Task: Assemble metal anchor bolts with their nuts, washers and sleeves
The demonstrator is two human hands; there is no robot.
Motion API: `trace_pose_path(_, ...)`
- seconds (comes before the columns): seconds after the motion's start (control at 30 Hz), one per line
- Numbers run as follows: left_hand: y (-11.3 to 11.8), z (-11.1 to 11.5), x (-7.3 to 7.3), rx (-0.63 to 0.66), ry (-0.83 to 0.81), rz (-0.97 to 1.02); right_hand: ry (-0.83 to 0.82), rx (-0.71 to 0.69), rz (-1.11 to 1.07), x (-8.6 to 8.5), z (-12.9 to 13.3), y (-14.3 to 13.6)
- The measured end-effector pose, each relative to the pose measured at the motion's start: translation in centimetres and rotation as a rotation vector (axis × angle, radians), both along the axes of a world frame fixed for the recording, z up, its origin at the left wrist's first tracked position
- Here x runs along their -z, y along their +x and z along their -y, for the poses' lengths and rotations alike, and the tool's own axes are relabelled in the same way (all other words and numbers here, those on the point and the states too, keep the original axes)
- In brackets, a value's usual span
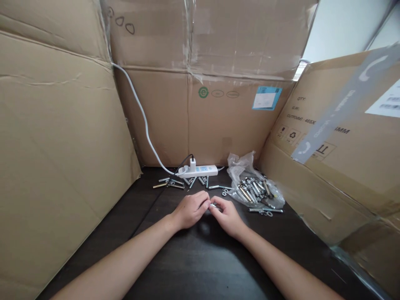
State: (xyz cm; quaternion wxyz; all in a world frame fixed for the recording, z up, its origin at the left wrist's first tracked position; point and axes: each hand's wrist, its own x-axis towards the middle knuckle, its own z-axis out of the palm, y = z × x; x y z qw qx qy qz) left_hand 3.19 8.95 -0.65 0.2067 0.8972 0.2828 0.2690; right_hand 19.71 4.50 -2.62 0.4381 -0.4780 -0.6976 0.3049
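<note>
My left hand (193, 209) and my right hand (227, 216) meet over the dark table, fingertips touching or nearly so. Between them shows a short length of a shiny metal bolt (215, 206), its ridged end by the left fingertips. The right thumb and fingers are closed around its body, which is mostly hidden. My left fingers pinch at its tip; whether a nut or washer sits there cannot be made out. Beyond the hands lie loose bolts and metal tubes (176, 186), with small washers and nuts (224, 192) among them.
A clear plastic bag (242, 164) holding many bolts (254, 189) lies at the right. Another bolt (265, 210) and washers (269, 214) rest before it. Behind stands a white power strip (203, 170) with cables. Cardboard boxes (156, 116) wall the table on three sides.
</note>
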Motion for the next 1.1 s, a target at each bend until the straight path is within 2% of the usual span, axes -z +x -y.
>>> trace_pose_path(0.4,-0.2,0.03,-0.06,-0.032,0.008,0.009,-0.008,-0.002,-0.003,0.1,-0.11,0.01)
trace_pose_path(1.1,-0.41,0.19,-0.34,0.021,0.092,-0.037,0.03,-0.011,0.015,-0.08,0.04,-0.09)
